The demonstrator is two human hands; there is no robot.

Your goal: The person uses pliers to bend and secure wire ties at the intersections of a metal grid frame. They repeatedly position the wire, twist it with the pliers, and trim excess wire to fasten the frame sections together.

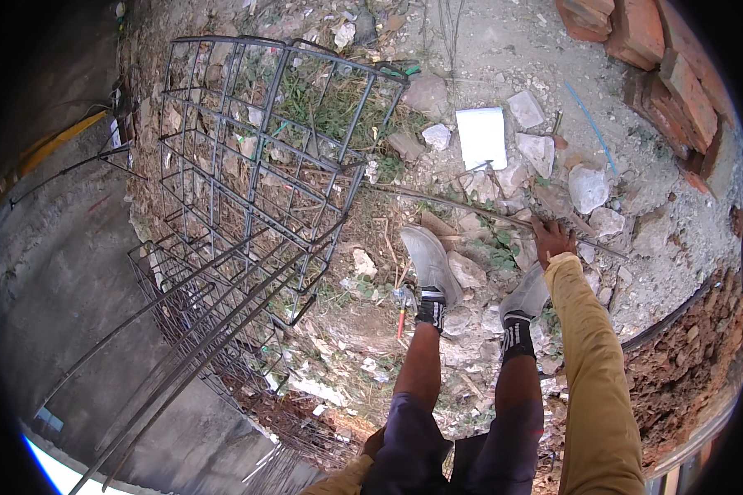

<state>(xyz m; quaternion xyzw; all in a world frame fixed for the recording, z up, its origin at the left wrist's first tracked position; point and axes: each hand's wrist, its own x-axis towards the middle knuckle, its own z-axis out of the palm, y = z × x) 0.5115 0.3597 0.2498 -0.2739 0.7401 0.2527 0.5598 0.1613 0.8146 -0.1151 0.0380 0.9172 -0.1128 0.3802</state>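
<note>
My right hand (555, 239) reaches down to the ground with its fingers closed over a thin, rust-brown steel rod (454, 204). The rod lies across the rubble in front of my grey shoes (431, 262), its left end near a cage of tied steel bars (256, 177). My left hand (375, 444) rests low beside my left thigh; its fingers are mostly hidden. A small red-handled tool (401, 323) lies left of my left foot.
Long bars (223, 346) stretch from the cage toward the lower left. A white sheet or pad (480, 139) lies ahead among broken stones (588, 189). Bricks (681, 99) are stacked at the far right. A blue strip (590, 125) and dug earth (685, 355) are also on the right.
</note>
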